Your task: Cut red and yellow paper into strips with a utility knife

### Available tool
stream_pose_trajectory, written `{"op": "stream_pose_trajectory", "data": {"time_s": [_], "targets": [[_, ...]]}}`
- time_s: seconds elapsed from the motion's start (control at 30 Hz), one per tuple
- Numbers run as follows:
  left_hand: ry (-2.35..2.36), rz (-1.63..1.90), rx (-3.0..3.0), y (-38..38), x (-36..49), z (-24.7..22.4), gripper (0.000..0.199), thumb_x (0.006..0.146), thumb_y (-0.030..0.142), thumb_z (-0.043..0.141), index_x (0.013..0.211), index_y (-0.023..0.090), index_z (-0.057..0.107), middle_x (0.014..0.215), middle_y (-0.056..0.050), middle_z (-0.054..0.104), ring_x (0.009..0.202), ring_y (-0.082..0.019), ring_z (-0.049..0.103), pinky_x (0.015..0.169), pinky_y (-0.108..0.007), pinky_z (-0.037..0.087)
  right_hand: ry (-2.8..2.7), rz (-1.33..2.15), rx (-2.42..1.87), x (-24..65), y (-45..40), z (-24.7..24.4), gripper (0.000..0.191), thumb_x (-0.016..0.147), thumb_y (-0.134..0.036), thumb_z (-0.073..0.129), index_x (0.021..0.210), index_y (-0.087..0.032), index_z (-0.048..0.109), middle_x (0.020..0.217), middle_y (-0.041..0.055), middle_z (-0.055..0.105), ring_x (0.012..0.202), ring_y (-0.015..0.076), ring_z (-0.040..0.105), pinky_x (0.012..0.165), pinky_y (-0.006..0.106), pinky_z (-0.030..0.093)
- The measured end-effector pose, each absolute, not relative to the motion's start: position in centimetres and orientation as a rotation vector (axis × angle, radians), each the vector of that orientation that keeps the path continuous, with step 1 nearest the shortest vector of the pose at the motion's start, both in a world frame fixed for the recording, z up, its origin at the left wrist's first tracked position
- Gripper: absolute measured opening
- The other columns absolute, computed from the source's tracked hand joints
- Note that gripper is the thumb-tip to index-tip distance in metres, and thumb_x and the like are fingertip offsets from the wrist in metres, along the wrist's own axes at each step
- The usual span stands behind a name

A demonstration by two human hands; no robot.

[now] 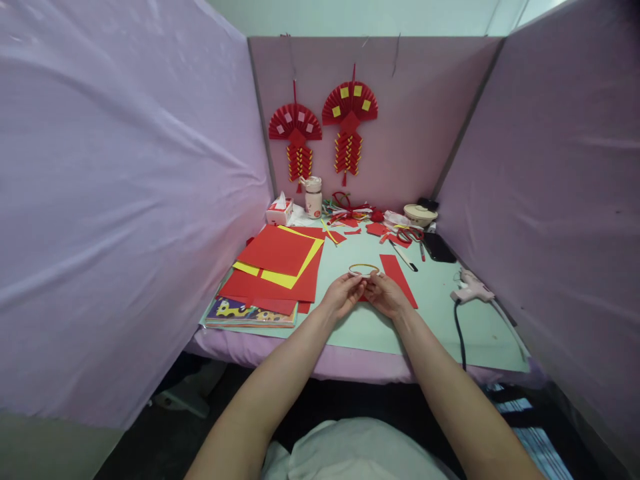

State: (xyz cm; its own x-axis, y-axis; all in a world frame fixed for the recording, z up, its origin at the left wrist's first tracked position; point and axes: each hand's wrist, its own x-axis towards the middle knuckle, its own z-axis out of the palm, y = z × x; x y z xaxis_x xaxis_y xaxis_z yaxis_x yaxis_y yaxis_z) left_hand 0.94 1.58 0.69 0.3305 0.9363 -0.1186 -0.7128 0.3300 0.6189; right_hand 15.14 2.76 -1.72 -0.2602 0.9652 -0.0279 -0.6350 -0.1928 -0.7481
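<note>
Pinching a thin, round yellow loop (pixel 364 266) in both hands (pixel 346 293) (pixel 386 293).

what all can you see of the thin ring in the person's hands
The thin ring is a narrow hoop, yellow-gold along its far side and whitish along the near edge; its material is unclear. It shows as a flattened oval, open in the middle. The left hand and right hand hold its near side, partly hiding it, over the pale green sheet.
</note>
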Motion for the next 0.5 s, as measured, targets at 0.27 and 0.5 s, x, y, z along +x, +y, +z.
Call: {"op": "stream_pose_trajectory", "data": {"time_s": [0.27, 0.5], "targets": [[0.489, 1.181, 0.386, 1.9, -0.3, 0.0, 0.011, 0.089, 0.003, 0.064, 0.080, 0.010, 0.065, 0.077, -0.003, 0.068, 0.067, -0.005, 0.065, 0.067, -0.011, 0.053, -0.728, 1.643, -0.653, 15.3, 2.9, -1.4, 0.035, 0.067, -0.046, 0.087, 0.082, -0.021, 0.066, 0.070, -0.0047, 0.063, 0.055, 0.0064, 0.055, 0.053, 0.019, 0.049], [0.481, 1.133, 0.363, 1.8, -0.3, 0.0, 0.006, 0.087, 0.004, 0.066, 0.083, 0.008, 0.066, 0.076, -0.004, 0.067, 0.067, -0.006, 0.064, 0.065, -0.013, 0.053, -0.774, 1.598, -0.688, 15.3, 2.8, -1.0, 0.036, 0.067, -0.044, 0.086, 0.086, -0.021, 0.067, 0.066, -0.0055, 0.058, 0.053, 0.0066, 0.049, 0.049, 0.019, 0.044]]}}
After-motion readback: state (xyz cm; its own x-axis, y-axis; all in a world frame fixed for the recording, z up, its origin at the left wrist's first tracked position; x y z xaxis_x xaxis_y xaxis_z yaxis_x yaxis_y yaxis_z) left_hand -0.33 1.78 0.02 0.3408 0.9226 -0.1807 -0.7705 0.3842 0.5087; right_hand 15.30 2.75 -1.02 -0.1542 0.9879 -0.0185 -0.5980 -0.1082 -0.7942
